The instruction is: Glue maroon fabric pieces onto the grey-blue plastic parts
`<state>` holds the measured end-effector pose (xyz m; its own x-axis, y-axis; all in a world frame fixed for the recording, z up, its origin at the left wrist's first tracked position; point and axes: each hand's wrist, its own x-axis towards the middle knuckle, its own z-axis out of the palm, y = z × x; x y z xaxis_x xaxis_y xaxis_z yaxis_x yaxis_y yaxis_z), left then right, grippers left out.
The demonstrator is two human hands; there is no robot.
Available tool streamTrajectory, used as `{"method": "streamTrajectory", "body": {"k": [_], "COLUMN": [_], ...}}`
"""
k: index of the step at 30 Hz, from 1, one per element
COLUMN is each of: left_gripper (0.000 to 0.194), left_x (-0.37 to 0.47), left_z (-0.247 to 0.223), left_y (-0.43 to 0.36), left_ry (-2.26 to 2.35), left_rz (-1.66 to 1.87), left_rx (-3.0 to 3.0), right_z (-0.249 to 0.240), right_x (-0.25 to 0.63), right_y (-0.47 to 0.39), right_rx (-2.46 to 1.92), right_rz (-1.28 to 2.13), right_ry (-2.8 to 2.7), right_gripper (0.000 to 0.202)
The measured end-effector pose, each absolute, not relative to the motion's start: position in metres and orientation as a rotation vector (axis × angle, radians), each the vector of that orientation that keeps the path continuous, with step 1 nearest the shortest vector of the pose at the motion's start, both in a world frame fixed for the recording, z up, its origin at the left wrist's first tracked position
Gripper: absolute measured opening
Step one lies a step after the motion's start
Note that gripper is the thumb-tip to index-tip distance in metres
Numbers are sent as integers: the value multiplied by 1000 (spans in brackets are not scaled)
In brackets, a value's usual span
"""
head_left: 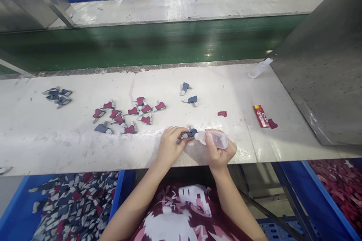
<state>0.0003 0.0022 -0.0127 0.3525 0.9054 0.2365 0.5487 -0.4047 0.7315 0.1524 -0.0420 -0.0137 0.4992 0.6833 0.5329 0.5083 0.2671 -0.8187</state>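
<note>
My left hand (171, 145) pinches a small dark blue-grey part with pale ends (192, 132) on the white worktop. In my right hand (221, 152) is a clear squeeze bottle (217, 139), tilted so its nozzle meets or nearly meets that part. To the left lie several similar parts with red faces (132, 111) and a blue-grey one (103, 128). Two more blue-grey parts (192, 99) rest beyond my hands. On the right, one loose red piece (222, 113) lies flat; another red piece (272, 123) touches a small red box (260, 116).
A blue bin (21, 199) heaped with parts stands below left, and one with red pieces (313, 180) below right. A green conveyor belt (158, 41) runs behind the worktop (70, 135). A second clear bottle (258, 68) leans near the metal panel (325, 60).
</note>
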Motion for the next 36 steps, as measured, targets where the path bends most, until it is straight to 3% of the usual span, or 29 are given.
{"method": "streamTrajectory", "body": {"k": [10, 15, 20, 23, 24, 26, 29, 32, 36], "left_gripper": [11, 9, 12, 11, 10, 11, 13, 14, 16], "left_x": [0, -1, -1, -1, -2, -2, -4, -6, -7], "left_z": [-11, -12, -11, -10, -10, -10, -11, -12, -11], "left_y": [2, 2, 2, 2, 2, 2, 2, 1, 1], "left_ry": [1302, 1339, 1361, 1367, 1368, 1369, 1355, 1343, 1330], "left_rz": [830, 858, 857, 857, 856, 852, 841, 862, 904], "left_rx": [2017, 1893, 1899, 1925, 1929, 1925, 1889, 1815, 1713], "right_z": [-16, -24, -33, -28, -25, -19, -13, -16, -27], "right_x": [203, 258, 271, 263, 260, 254, 246, 241, 237], "right_y": [-37, -26, -19, -25, -27, -31, -28, -14, 2], "right_rx": [-1465, -1428, -1556, -1640, -1660, -1673, -1659, -1695, -1851], "right_rz": [218, 103, 175, -54, -212, -463, -406, -149, -55], "right_ry": [-557, -522, -593, -675, -692, -801, -1263, -1617, -1600], "right_gripper": [39, 61, 66, 76, 75, 55, 13, 20, 26]}}
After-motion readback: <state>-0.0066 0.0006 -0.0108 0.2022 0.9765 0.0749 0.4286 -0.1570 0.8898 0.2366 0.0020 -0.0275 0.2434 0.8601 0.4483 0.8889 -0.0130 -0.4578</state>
